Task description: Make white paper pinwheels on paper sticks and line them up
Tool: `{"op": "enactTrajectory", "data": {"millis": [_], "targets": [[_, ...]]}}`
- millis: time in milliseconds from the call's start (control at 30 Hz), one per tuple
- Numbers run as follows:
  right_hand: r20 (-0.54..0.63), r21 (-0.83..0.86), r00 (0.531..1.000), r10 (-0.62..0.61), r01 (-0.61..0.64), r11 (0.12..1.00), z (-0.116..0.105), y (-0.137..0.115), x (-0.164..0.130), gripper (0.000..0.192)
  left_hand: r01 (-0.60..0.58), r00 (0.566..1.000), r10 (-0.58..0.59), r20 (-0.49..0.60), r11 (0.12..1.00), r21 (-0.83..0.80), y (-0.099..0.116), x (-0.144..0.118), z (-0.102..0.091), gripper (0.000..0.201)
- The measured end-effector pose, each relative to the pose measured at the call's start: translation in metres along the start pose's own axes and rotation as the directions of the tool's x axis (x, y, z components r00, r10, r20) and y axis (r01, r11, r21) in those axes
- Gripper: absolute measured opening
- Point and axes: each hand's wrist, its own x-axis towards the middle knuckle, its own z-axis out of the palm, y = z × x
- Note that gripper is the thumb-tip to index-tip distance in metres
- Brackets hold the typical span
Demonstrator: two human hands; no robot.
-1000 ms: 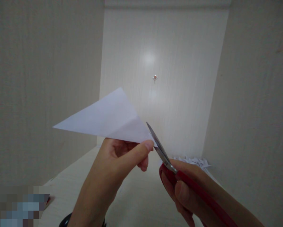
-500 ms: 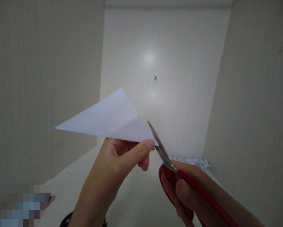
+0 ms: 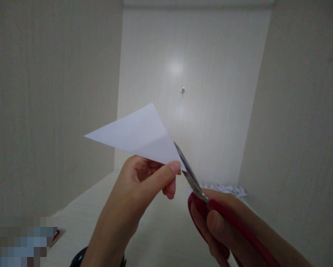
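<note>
Between thumb and fingers, my left hand [image 3: 147, 178] pinches a white paper triangle [image 3: 138, 133] by its lower right corner. One long point of the paper reaches out to the left, another points up. My right hand [image 3: 224, 222] is wrapped round the red handles of a pair of scissors [image 3: 193, 176]. The metal blades slant up and left, slightly apart, with the paper's right corner at or between them. Whether they bite into the paper I cannot tell. A dark band [image 3: 79, 257] circles my left wrist.
Pale wood-grain panels rise on the left, right and back [image 3: 197, 44]. A small hook-like fitting [image 3: 183, 91] is on the back panel. Several white paper scraps [image 3: 227, 190] lie at the back right of the pale tabletop [image 3: 161, 237]. A blurred-out item [image 3: 19, 243] sits at the lower left.
The paper triangle has turned a little clockwise, its left point rising and shifting right. My left hand has moved up slightly. The scissors are almost unmoved.
</note>
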Motion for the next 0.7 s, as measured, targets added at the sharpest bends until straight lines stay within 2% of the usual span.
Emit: {"op": "enactTrajectory", "data": {"millis": [267, 467, 700], "targets": [[0.017, 0.028, 0.999, 0.045, -0.046, 0.999, 0.0006, 0.0007, -0.0037, 0.058, -0.007, 0.999, 0.008, -0.052, 1.0, 0.026, 0.005, -0.0023, 0.0037, 0.036], [0.048, 0.089, 0.998, 0.048, -0.052, 0.995, 0.0005, -0.0006, -0.0038, 0.057, 0.007, 0.999, -0.007, -0.042, 1.0, 0.002, 0.0035, -0.002, 0.0032, 0.036], [-0.007, 0.117, 0.999, 0.052, -0.051, 0.992, 0.0013, 0.0027, -0.0053, 0.052, -0.003, 1.0, 0.003, -0.014, 1.0, -0.006, 0.0021, -0.0002, 0.0005, 0.035]]}}
